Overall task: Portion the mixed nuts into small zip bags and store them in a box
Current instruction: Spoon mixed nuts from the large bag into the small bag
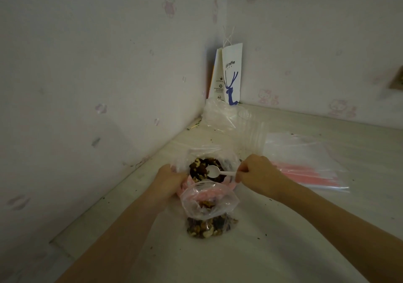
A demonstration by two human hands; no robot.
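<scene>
Nuts lie heaped in the big clear bag, mouth open, on the table straight ahead of me; a smaller portion already sits in the bottom of the small zip bag, which lies just nearer me, its mouth touching the big bag's near edge.

Handling, judged: nuts loose, dry, light by the piece, prone to roll and scatter; dark crumbs dot the table; scoop shallow and keep the bowl level. Both bags are thin, limp film, slippery, with no shape of their own; the small bag's mouth sags unless held; best hold is the stiffer pink zip strip at the rim, not the bag wall.

Grip: right hand pinches the handle end of the white plastic spoon, bowl resting on the heap, apparently unfilled; the spoon is light and likely to flex under a full scoop. Left hand is curled round the film at the left rim of the small bag's mouth; whether it also catches the big bag's edge I cannot tell.

Outward: stack of empty zip bags lies to my right, near; crumpled clear plastic and paper coffee bag sit in the far corner; no box seen.
</scene>
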